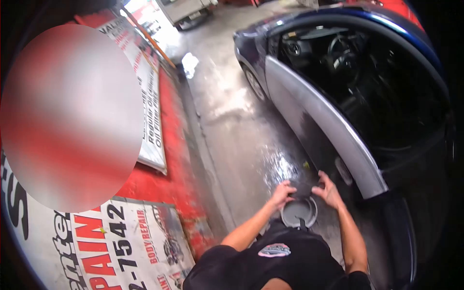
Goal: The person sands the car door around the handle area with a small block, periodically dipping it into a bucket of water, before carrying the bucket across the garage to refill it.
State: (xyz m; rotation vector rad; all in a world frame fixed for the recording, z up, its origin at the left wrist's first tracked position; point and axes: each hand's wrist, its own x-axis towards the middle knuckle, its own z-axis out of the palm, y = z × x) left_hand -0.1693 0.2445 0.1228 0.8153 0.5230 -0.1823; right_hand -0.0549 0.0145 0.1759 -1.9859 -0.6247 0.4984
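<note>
A dark, flat piece (pixel 303 189), perhaps a sheet or pad, spans the gap between my two hands, just above a grey bucket (pixel 299 213). My left hand (pixel 282 194) grips its left edge with bent fingers. At its right edge is my right hand (pixel 328 191), thumb against the piece and index finger raised. The bucket stands close in front of my body, and its inside looks grey. To the right is a car door (pixel 321 145), with a light grey upper band and a darker lower panel.
The dark blue car (pixel 251 46) fills the right side, its interior visible through the window. Printed signs (pixel 140 241) lean along a red wall (pixel 181 179) on the left. Between them runs a wet, shiny concrete floor (pixel 227 101). A white vehicle (pixel 186 12) stands at the far end.
</note>
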